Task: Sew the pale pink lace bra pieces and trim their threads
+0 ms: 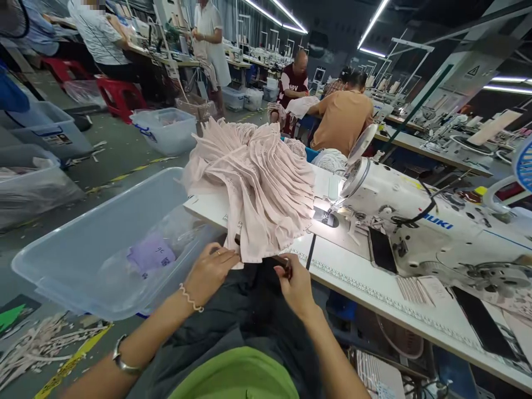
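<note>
Surface: pink fabric, sewing machine | beside: tub | beyond: co-workers | left hand pinches fabric | right hand grips dark tool

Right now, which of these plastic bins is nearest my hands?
The large translucent bin beside your left hand, left of the sewing table. It alone shows a purple piece inside; the other bins stand farther away.

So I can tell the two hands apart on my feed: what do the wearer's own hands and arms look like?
Left hand: a thin gold-toned ring, a pale, wavy coil-shaped bracelet at the wrist, and a shiny silver-coloured metal band farther up the forearm. Right hand: no jewellery visible. Neither wears a glove; no sleeves show.
</note>
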The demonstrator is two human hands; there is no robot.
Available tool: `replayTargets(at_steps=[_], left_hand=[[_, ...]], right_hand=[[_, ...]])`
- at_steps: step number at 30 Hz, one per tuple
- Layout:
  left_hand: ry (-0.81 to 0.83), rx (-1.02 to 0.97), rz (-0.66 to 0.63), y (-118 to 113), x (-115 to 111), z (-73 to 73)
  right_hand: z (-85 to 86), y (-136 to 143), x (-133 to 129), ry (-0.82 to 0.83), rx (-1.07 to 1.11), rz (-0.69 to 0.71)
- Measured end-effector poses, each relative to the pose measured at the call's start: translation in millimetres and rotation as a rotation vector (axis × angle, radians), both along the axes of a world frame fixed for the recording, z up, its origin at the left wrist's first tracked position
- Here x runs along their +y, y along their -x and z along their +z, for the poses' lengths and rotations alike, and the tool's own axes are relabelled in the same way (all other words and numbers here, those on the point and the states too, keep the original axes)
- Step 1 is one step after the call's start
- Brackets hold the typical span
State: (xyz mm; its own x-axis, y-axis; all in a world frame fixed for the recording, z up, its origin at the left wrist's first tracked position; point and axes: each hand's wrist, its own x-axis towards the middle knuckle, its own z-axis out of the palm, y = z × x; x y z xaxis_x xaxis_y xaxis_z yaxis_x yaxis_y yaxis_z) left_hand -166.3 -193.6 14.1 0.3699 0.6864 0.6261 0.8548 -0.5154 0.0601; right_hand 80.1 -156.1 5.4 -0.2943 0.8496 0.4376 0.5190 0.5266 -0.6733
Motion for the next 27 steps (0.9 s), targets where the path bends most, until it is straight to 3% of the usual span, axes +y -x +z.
replayTargets(at_steps=[4,7,11,17,20,24,27], left_hand=[[0.102,-0.140,-0.009,-2.6,-15.7,-1.4],[0.398,-0.294,0.037,6.7,-18.4,1.2],[0.722,-0.483,0.028,21.8,-18.8,6.5],[0.818,-0.622,0.082,28.8,-26.8,10.6],[0.836,-0.606,0.080,30.9,-29.5,10.7],[0.876,-0.600,0.100,35.3,-30.6,8.0],[0.938,-0.578,0.018,37.4,-27.1,5.7]], right_hand=[[-11.1,27.2,-27.0,0.218,0.209,0.107],[-26.9,35.8,-47.2,0.429,0.340,0.136],[-45.9,51.0,-61.5,0.841,0.533,0.292],[-52.4,84.6,-64.4,1.327,0.870,0.499],[-49.8,94.0,-62.8,1.425,0.970,0.577],[-44.8,96.2,-57.8,1.378,1.060,0.588],[-41.6,94.7,-55.5,1.350,1.067,0.570]])
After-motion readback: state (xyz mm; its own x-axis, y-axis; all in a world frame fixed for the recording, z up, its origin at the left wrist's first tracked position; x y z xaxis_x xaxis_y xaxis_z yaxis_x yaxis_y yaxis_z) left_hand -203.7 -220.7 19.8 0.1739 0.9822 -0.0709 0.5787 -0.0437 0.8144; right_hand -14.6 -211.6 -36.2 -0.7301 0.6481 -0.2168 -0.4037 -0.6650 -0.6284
